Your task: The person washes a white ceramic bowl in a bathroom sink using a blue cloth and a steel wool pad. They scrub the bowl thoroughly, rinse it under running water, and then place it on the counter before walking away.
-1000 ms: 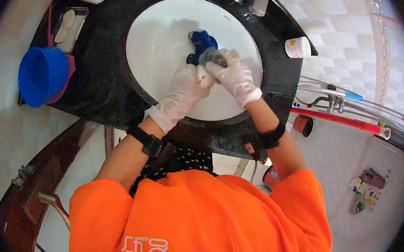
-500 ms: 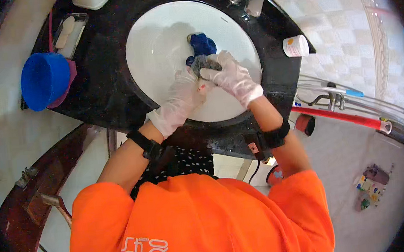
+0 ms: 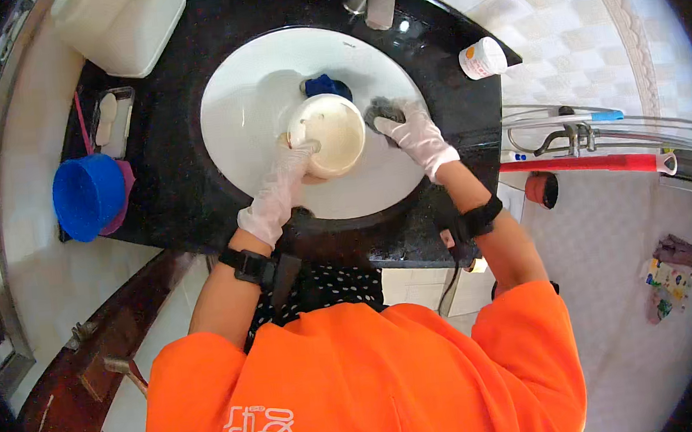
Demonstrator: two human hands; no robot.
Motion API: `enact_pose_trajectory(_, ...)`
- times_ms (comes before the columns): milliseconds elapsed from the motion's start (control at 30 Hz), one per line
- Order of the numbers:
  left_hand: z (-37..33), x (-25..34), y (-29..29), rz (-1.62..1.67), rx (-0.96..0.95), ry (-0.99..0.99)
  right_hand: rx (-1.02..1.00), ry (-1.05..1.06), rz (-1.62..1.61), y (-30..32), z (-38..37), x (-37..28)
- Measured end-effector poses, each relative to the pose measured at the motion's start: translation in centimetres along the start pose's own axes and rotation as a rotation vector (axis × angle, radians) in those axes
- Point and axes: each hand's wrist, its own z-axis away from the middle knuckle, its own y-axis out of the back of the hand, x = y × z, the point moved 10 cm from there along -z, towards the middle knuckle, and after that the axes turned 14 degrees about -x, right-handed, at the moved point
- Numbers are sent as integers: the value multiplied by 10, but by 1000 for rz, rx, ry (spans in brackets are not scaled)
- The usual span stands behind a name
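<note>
My left hand [image 3: 277, 185], in a thin translucent glove, grips the rim of a round cream-coloured tub [image 3: 330, 131] over the white sink basin [image 3: 239, 126]. The tub's open mouth faces up at me. Its inside looks pale, with a few small dark specks. To the right of the tub, my gloved right hand [image 3: 421, 135] is closed on a dark grey scouring pad [image 3: 384, 111], slightly blurred and apart from the tub. Just beyond the tub lies a dark blue cloth [image 3: 326, 86] in the basin, partly hidden by the tub.
Black countertop [image 3: 178, 82] surrounds the basin, with a metal faucet [image 3: 381, 3] behind it. A white cup [image 3: 483, 58] stands at the right. At the left are a blue basin [image 3: 89, 197], a small tray [image 3: 117, 125] and a large whitish container [image 3: 132, 29].
My hands were together at the scouring pad; now they are apart. The pad has moved right with my right hand, and the tub's open mouth has come into view. The whole view has shifted.
</note>
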Motion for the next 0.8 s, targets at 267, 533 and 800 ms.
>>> enact_pose_trajectory(267,-10,33,-2,-219,56,-132,254,475,1035,-71,-5,-97)
enact_pose_trajectory(533,-4,55,18,-335,246,-190,73,520,638,-87,6,-112)
enact_pose_trajectory(800,-15,83,-8,-747,194,-487,-445,135,682,-91,13,-117)
